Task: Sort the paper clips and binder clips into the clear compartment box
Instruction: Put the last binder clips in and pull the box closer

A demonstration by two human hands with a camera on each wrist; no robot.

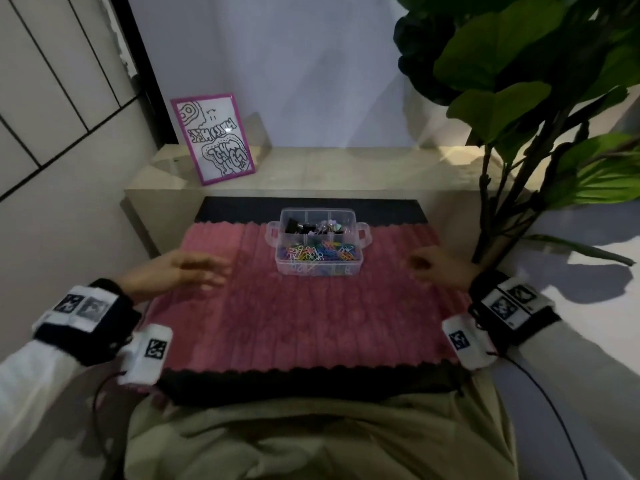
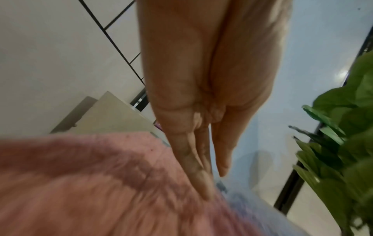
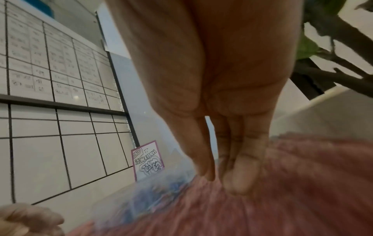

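The clear compartment box [image 1: 317, 245] stands on the pink ridged mat [image 1: 311, 323], at its far middle. Black binder clips [image 1: 298, 226] fill its back compartments and coloured paper clips [image 1: 318, 254] lie in the front one. My left hand [image 1: 211, 271] hovers over the mat left of the box, fingers straight and holding nothing; in the left wrist view its fingertips [image 2: 206, 190] reach down to the mat. My right hand [image 1: 420, 266] sits right of the box, fingers loosely bent and empty. In the right wrist view its fingertips [image 3: 238, 182] touch the mat beside the blurred box [image 3: 153, 190].
A purple-framed drawing [image 1: 213, 140] leans on the beige ledge [image 1: 346, 171] behind the mat. A big leafy plant [image 1: 526, 91] rises at the right, with its stem close to my right hand. A tiled wall [image 1: 52, 98] stands to the left.
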